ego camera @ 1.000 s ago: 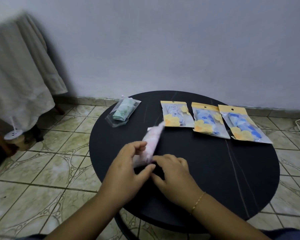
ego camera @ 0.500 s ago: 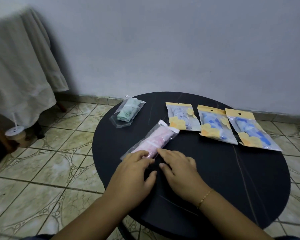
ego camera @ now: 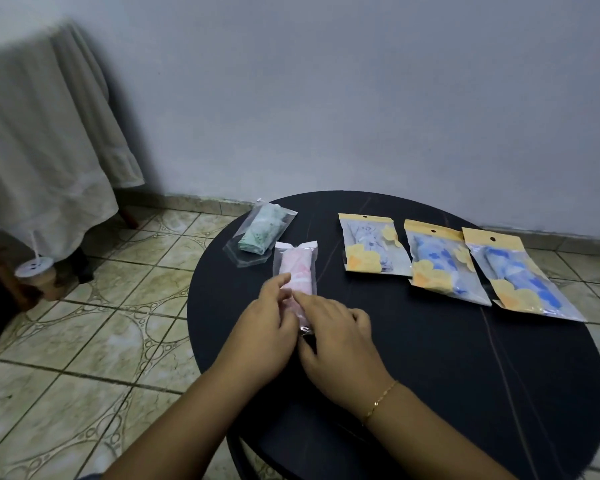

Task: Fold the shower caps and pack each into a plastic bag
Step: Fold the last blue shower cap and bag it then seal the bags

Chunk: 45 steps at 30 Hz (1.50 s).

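Round black desk (ego camera: 430, 375) carries everything, wall behind, tiled floor around.

Far right, three printed bags with yellow header cards lie in a row: the right one (ego camera: 520, 275) and middle one (ego camera: 442, 261) each hold a blue-patterned cap, the left one (ego camera: 371, 244) a pale one. They sit just beside each other, edges near or slightly overlapping.

Far left edge: clear bag (ego camera: 260, 233) with a folded green cap inside, partly hanging over the rim.

Task item: clear plastic bag (ego camera: 295, 271) holding a rolled pink shower cap (ego camera: 297, 278), flat on the desk just beside the green one, long axis pointing away from the person. Far end has a white strip, looks like a flap; can't tell if it's sealed.

Left hand (ego camera: 267, 327) and right hand (ego camera: 336, 337) meet at the bag's near end. Left grip: fingers curled onto the bag's left edge, holding it. Right grip: fingers extended, pressing on the near end.

Handling, my read: very light, soft, compressible contents in slick thin film. It will slide on the smooth desk and the cap can creep back out. Best to pin the roll through the film and pinch the bag at an edge or the flap, not the bulging middle.
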### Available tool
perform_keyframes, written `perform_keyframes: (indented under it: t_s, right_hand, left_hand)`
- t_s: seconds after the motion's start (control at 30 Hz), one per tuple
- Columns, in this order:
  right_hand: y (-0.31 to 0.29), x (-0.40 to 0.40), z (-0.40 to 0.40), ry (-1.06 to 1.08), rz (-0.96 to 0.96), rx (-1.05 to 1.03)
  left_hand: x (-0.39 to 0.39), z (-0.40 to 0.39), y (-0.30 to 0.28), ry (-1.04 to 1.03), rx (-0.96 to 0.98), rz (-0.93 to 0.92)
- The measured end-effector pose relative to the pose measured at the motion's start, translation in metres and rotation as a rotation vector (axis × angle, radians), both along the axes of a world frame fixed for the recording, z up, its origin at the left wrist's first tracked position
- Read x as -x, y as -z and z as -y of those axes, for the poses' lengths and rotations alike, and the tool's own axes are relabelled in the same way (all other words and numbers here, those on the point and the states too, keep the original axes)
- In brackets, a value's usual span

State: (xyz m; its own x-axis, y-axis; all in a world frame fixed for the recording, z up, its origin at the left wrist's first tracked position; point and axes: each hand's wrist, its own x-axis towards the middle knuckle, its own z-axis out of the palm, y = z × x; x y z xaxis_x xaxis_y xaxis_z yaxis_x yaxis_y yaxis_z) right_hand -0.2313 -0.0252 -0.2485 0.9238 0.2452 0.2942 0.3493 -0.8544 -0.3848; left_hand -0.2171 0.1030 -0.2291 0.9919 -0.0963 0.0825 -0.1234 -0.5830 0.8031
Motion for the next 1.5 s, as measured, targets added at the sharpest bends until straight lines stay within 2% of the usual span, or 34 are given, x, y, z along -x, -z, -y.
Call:
perform_keyframes:
  t_s: [0.07,0.17,0.3,0.5,0.6,0.77,0.9,0.97,1.07,1.17,1.27,1.43,1.5]
  right_hand:
    - [0.001,-0.009,-0.002,0.068,0.027,0.052]
    - [0.006,-0.025,-0.005,0.202,0.195,0.158]
    - [0.012,-0.058,-0.002,0.234,0.348,0.289]
    - [0.007,-0.087,-0.008,0.218,0.365,0.342]
    - [0.01,-0.102,-0.007,0.252,0.382,0.369]
    - [0.011,-0.128,-0.007,0.357,0.289,0.423]
    - [0.011,-0.134,-0.019,0.371,0.358,0.364]
    - [0.012,-0.134,-0.03,0.318,0.413,0.332]
    - [0.015,-0.137,-0.045,0.266,0.461,0.319]
    - [0.017,-0.14,-0.053,0.223,0.51,0.295]
    - [0.02,-0.142,-0.056,0.169,0.552,0.277]
    - [0.021,-0.136,-0.055,0.123,0.525,0.288]
    - [0.021,-0.129,-0.052,0.092,0.517,0.285]
  left_hand:
    - [-0.009,0.004,-0.001,0.004,0.071,-0.017]
    - [-0.025,0.009,-0.001,0.01,0.122,-0.024]
    - [-0.049,0.013,0.0,0.041,0.119,-0.015]
    - [-0.08,0.008,0.01,0.135,0.082,-0.013]
    - [-0.086,0.008,0.011,0.129,0.059,0.094]
    - [-0.101,-0.003,0.007,-0.086,0.012,0.412]
    - [-0.108,-0.02,0.009,-0.396,-0.054,0.524]
    - [-0.111,-0.028,0.009,-0.49,-0.077,0.498]
    - [-0.119,-0.044,0.013,-0.53,-0.055,0.262]
    - [-0.123,-0.059,0.015,-0.525,0.15,0.084]
    - [-0.123,-0.067,0.014,-0.513,0.244,0.046]
    - [-0.116,-0.082,0.01,-0.445,0.183,-0.036]
    - [-0.109,-0.086,0.007,-0.387,0.003,0.012]
